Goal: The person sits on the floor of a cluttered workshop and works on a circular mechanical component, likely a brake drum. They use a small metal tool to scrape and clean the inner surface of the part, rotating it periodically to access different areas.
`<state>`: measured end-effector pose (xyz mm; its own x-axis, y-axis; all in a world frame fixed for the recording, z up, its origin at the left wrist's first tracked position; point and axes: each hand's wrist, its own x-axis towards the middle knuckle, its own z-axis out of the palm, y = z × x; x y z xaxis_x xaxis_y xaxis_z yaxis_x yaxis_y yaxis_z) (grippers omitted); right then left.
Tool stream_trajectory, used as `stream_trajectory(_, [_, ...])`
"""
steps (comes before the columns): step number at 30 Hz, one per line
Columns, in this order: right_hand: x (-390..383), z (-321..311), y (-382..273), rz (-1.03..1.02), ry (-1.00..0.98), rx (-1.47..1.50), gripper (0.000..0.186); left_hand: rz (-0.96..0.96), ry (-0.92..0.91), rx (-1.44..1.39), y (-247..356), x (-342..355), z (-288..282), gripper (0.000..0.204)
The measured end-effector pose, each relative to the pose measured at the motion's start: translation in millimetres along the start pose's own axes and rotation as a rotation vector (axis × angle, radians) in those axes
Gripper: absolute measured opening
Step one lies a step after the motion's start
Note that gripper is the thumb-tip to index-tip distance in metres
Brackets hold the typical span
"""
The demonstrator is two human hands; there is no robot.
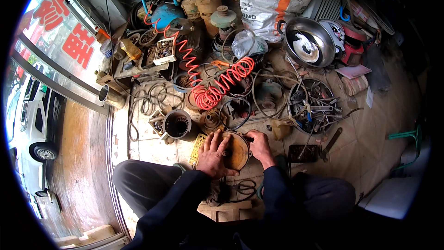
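Between my knees lies a round, rusty yellow metal cover, like the end cover of a motor or pump. My left hand rests flat on its left side, fingers spread over a dark middle part. My right hand is at the cover's upper right rim, thumb and fingers curled together; what they grip is hidden. Left of the cover is a yellow strip with holes, like a power strip. Beyond it stand a motor stator housing and a rusty flanged part.
A basin of spanners and other tools stands at the right, with a hammer and a dark tray nearer. A coiled red air hose and loose cables lie ahead. Farther back are a steel pan, old pumps and a blue tank.
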<state>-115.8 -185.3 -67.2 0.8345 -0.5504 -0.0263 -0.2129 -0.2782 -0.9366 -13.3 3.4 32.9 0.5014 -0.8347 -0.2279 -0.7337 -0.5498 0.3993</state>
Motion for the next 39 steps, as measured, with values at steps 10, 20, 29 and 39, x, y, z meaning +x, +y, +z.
stream_trajectory(10, [-0.5,-1.3,-1.4,-0.005,-0.014,0.061,0.017,0.012,0.011,-0.023,-2.3,-1.9,1.1,0.138])
stream_trajectory(20, [-1.2,-5.4,-7.9,-0.025,-0.017,0.017,0.019,0.031,0.042,-0.030,-5.3,-1.3,3.5,0.139])
stream_trajectory(29, [-3.7,-1.2,4.3,-0.073,-0.004,0.004,0.018,0.021,0.037,-0.022,-0.7,-2.4,2.1,0.138])
stream_trajectory(39, [0.6,6.6,16.8,-0.036,0.012,-0.007,0.023,0.032,0.064,-0.040,-6.3,-5.6,3.7,0.136])
